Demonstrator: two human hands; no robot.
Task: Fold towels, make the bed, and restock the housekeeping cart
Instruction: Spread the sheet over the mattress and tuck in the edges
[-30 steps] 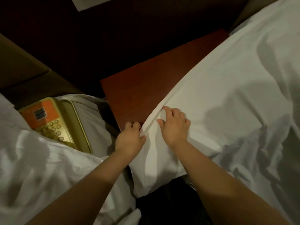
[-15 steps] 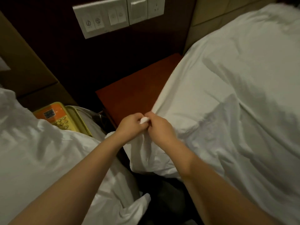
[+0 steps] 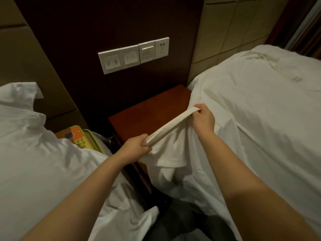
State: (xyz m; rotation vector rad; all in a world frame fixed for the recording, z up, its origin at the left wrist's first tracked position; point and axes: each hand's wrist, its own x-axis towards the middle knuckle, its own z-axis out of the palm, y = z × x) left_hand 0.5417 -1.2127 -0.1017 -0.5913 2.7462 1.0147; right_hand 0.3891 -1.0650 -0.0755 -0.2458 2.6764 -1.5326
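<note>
Above the red-brown nightstand (image 3: 147, 115) at mid-frame, I hold the folded hem (image 3: 171, 126) of a white sheet (image 3: 251, 127) pulled taut between both fists. My left hand (image 3: 137, 145), low and left of centre, is curled tight round the near end of the band. My right hand (image 3: 204, 119), higher and to the right, wraps its fingers over the far end. The rest of the sheet spreads across the right half of the frame and sags in loose folds below my hands. It looks light, soft and quite limp, likely to droop and crease wherever it is not under tension. The doubled hem seems the firmest place to grip, since it is thicker than the single cloth and less apt to slip through the fingers. My hands set well apart should keep the edge straight. My fingertips are tucked under the band on both sides and cannot be seen. The mattress beneath is wholly covered, and the sheet's far side runs off the right edge of the frame. At lower left, rumpled white bedding (image 3: 34, 145) half buries a yellow-and-orange telephone (image 3: 76, 138). The gap at bottom centre is too dark to read. A switch panel (image 3: 133, 55) hangs on the dark wall at upper centre. No towels or cart are in view.
</note>
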